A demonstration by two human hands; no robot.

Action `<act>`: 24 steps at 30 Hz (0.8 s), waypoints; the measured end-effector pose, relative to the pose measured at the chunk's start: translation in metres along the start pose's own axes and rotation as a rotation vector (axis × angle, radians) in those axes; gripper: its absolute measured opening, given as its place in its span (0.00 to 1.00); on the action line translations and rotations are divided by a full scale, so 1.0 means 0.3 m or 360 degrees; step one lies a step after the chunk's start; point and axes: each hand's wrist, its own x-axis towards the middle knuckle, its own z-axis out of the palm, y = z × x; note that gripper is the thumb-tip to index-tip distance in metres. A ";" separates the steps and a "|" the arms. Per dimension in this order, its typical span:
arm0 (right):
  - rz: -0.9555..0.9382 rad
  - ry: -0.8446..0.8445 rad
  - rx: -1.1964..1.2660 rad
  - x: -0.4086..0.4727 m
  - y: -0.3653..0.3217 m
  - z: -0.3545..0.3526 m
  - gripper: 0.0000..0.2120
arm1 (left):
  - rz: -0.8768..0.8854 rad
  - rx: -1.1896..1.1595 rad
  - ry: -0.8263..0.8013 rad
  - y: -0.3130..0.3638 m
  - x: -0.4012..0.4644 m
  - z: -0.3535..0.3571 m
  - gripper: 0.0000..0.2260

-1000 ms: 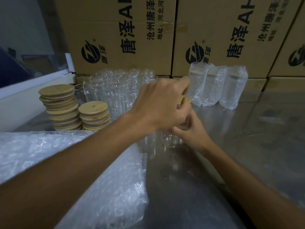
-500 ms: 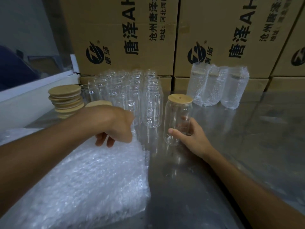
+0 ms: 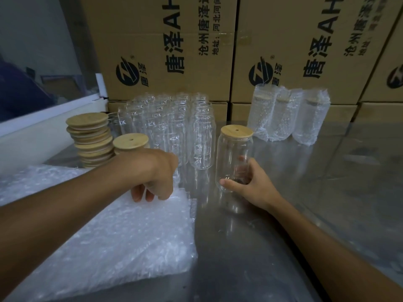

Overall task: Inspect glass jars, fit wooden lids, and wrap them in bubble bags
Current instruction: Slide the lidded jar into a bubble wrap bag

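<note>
Since a moment ago our left hand [image 3: 156, 175] has left the jar's top and come down onto the pile of bubble bags [image 3: 113, 232]. Our right hand [image 3: 250, 184] still holds the jar.

Closest to us, the bubble bags lie flat on the left part of the shiny bench [image 3: 283, 236]. Our left hand sits on the far corner of the pile with its fingers curled down onto the top bag. We cannot tell if it is pinching the bag yet.

A bit farther, our right hand wraps around the bottom of a glass jar [image 3: 234, 158]. The thumb is on the front and the fingers are behind the glass. The jar stands up straight on the bench and has a wooden lid [image 3: 237, 131] on top.

Next to it, on the left, stands a big bunch of empty jars [image 3: 174, 127] with no lids. Left of those are two stacks of wooden lids, a tall stack [image 3: 91, 138] and a short stack [image 3: 130, 141].

Farther back on the right stand three wrapped jars [image 3: 287, 116], side by side. Behind it all is a wall of brown boxes [image 3: 196, 46] with black writing.
</note>
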 end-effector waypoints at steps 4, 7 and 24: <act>0.0000 -0.0005 0.0010 0.001 0.002 -0.001 0.27 | 0.0016 0.0039 -0.0045 0.015 -0.011 0.003 0.17; -0.0006 0.0003 0.0025 0.000 -0.002 0.002 0.31 | 0.0059 0.0001 0.0023 0.026 -0.023 -0.024 0.14; 0.0085 0.0365 -0.0038 0.030 0.035 -0.018 0.33 | 0.0690 -0.0578 0.1208 0.221 0.113 -0.056 0.13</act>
